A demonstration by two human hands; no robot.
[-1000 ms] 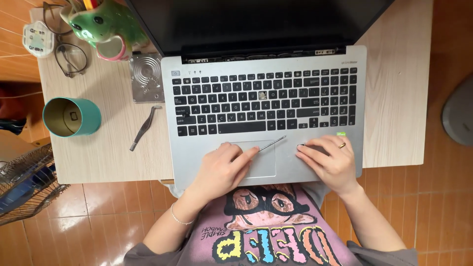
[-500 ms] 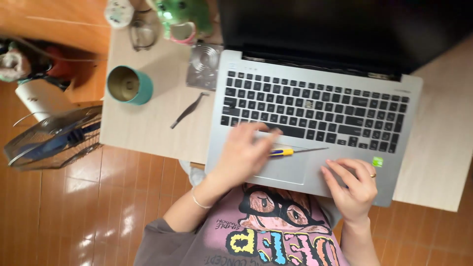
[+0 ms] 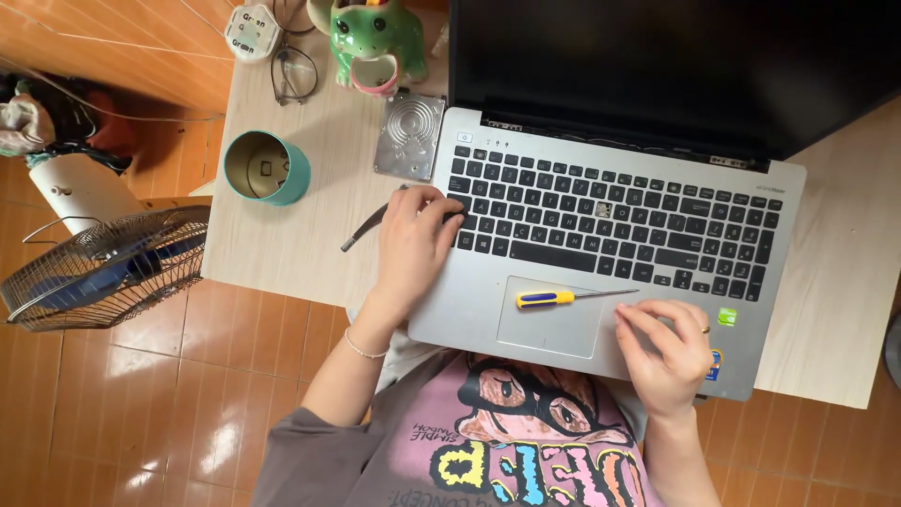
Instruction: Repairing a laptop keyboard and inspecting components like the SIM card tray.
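A silver laptop (image 3: 469, 310) with a black keyboard lies open on a light wooden desk (image 3: 291, 235). A screwdriver (image 3: 563, 298) with a yellow and blue handle rests on the touchpad, free of both hands. My left hand (image 3: 413, 242) lies over the laptop's left edge, its fingers curled over the keyboard's left end and touching a pair of dark tweezers (image 3: 368, 227) on the desk. Whether it grips them I cannot tell. My right hand (image 3: 666, 355) rests flat on the palm rest, to the right of the touchpad, holding nothing.
A teal cup (image 3: 266, 167), a silver hard drive (image 3: 409, 136), a green frog-shaped mug (image 3: 375, 38), glasses (image 3: 293, 73) and a white plug (image 3: 251, 19) sit on the desk's left part. A floor fan (image 3: 94, 263) stands on the tiled floor at left.
My left hand has let go of the screwdriver, which now lies on the touchpad, and has moved left to the tweezers at the laptop's edge. The view shifted.
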